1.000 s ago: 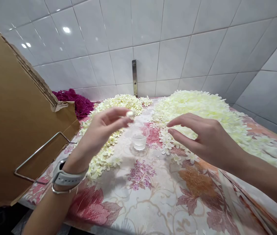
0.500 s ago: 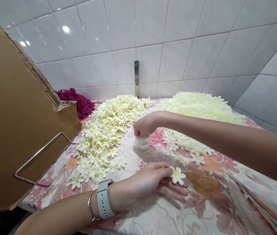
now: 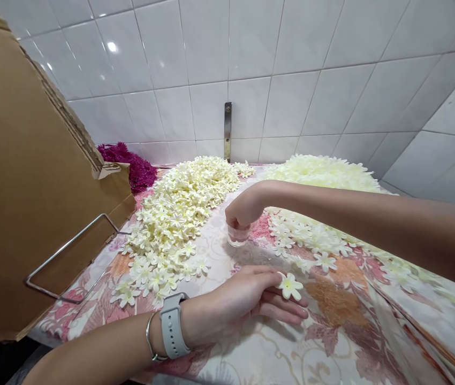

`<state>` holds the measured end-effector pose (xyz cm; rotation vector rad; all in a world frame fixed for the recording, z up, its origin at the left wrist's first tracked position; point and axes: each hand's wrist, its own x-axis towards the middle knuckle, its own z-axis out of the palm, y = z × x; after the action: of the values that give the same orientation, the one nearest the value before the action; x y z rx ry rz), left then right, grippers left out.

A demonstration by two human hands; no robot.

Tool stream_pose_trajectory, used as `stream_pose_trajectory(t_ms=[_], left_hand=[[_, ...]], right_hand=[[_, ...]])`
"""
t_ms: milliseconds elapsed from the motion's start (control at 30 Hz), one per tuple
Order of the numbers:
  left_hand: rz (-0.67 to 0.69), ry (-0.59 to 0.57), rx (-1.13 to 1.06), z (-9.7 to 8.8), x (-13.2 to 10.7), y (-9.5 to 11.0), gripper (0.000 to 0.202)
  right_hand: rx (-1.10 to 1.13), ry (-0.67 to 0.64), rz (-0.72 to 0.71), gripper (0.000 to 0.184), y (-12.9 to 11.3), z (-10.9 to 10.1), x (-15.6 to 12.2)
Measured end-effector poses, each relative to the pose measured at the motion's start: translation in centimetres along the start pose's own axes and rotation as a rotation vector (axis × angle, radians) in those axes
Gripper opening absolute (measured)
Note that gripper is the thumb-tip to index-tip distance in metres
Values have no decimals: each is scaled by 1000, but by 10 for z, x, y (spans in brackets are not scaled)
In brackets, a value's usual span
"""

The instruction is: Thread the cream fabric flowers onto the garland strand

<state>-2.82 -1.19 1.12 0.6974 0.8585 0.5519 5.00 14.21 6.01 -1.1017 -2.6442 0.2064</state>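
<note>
My left hand [image 3: 257, 297] lies palm up over the cloth, pinching a white five-petalled flower [image 3: 290, 287] with a yellow-green centre at the thumb. The other fingers extend beneath it. A small clear cup [image 3: 237, 240] stands on the cloth beyond that hand. Into its mouth reaches my right hand [image 3: 245, 206], bent down at the wrist with curled fingers. Whatever those fingertips hold, if anything, is hidden. To the left spreads a heap of cream flowers [image 3: 179, 208], and paler loose petal pieces [image 3: 311, 230] lie behind and below my right forearm.
A large cardboard box [image 3: 46, 187] with a bent metal wire handle [image 3: 67, 248] takes up the left. Purple flowers [image 3: 133, 168] lie behind it. A floral tablecloth [image 3: 259, 347] covers the table, and a metal bracket [image 3: 228, 131] is fixed to the tiled wall [image 3: 292, 107].
My right hand has sunk slightly lower into the cup. The left hand still holds the flower in nearly the same place. The whole view has shifted a little.
</note>
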Motion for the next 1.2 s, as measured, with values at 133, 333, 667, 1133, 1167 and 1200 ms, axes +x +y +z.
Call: stream_pose_trajectory(t_ms=[133,333,667,1133,1167,1200], left_hand=[[8,18,-7,-2,4,1,23],[33,134,-5,0,5,4,23],[154,276,-81,-6,8,8,15],[189,143,-88,0,8,2,9],[189,153,-74,0,8,2,11],[181,159,-55,0,7,2,14]], right_hand=[[71,-351,-31,23,-13,-22,2],[114,-533,-57,31,-28,-43,-3],[-9,-175,-43,24,-32,-53,-63],[-13,381,-99,16,-16,33,-185],[-1,403,-122,17,-17,35,-188],[20,409,-135,17,-19,37,-191]])
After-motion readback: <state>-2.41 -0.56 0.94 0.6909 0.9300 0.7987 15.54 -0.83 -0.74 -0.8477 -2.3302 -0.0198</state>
